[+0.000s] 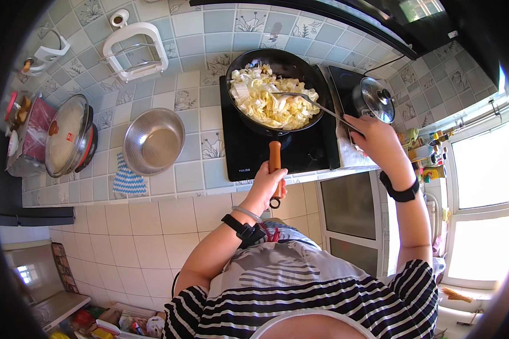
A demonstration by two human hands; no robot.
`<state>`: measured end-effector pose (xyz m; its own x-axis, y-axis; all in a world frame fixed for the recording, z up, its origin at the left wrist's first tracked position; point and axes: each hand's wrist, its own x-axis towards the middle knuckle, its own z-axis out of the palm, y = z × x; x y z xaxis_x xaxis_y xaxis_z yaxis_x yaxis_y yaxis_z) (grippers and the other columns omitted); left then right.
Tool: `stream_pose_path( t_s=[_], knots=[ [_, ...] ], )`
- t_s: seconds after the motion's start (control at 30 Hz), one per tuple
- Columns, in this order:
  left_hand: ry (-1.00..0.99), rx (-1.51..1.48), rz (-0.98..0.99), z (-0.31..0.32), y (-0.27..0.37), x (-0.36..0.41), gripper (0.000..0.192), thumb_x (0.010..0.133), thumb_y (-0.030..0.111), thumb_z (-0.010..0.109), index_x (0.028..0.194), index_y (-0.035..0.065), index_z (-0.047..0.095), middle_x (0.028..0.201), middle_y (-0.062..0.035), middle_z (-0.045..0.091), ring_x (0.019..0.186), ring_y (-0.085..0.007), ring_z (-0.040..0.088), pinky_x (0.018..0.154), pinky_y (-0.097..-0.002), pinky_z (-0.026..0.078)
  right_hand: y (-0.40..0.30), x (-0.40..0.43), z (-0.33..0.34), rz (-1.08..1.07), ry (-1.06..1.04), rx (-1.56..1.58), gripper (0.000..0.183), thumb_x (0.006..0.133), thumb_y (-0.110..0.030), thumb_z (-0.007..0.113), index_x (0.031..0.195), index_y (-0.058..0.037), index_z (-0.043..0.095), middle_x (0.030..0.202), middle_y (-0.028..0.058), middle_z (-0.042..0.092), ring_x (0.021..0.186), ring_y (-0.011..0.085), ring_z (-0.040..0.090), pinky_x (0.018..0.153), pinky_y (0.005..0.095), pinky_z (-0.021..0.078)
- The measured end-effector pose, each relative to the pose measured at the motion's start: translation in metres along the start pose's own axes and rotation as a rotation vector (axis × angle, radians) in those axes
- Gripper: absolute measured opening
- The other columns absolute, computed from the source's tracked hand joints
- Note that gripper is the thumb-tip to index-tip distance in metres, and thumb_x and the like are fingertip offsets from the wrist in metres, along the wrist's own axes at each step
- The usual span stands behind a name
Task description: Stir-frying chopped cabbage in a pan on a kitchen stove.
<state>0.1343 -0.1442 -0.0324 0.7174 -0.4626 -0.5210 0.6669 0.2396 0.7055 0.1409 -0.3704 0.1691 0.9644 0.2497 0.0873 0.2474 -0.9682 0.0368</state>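
Observation:
My left hand is wrapped around the brown wooden handle of a black wok. The wok rests on a black induction cooktop, and chopped cabbage fills much of it. With my right hand I grip the shaft of a metal spatula. Its blade lies among the cabbage pieces, partly hidden by them. The end of the spatula's handle is covered by my right hand.
Left of the cooktop, a metal basin stands partly on a blue-and-white striped cloth. Farther left is a glass-lidded pan. A pot with a glass lid stands right of the wok, near several bottles. The range hood hangs above.

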Motion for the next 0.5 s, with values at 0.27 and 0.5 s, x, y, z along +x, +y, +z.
stream_pose_path(
  t_s=[0.27, 0.5],
  knots=[
    [-0.01, -0.021, 0.009, -0.007, -0.006, 0.003, 0.035, 0.088, 0.018, 0.06, 0.114, 0.0053, 0.041, 0.069, -0.0067, 0.054, 0.051, -0.0171, 0.056, 0.043, -0.0309, 0.046, -0.012, -0.029, -0.038, 0.039, -0.086, -0.009, 0.032, 0.079, -0.008, 0.062, 0.11, -0.0107, 0.066, 0.083, 0.0119, 0.061, 0.075, 0.0329, 0.061, 0.065, 0.0411, 0.0491],
    [-0.006, -0.014, 0.0, -0.002, -0.004, 0.002, 0.036, 0.088, 0.018, 0.061, 0.115, 0.0055, 0.041, 0.07, -0.0061, 0.054, 0.05, -0.0169, 0.055, 0.043, -0.0305, 0.046, -0.012, 0.01, 0.084, 0.064, -0.078, -0.209, 0.03, 0.082, -0.01, 0.055, 0.112, -0.0106, 0.062, 0.084, 0.0117, 0.062, 0.075, 0.0276, 0.065, 0.064, 0.0378, 0.0524]
  ],
)
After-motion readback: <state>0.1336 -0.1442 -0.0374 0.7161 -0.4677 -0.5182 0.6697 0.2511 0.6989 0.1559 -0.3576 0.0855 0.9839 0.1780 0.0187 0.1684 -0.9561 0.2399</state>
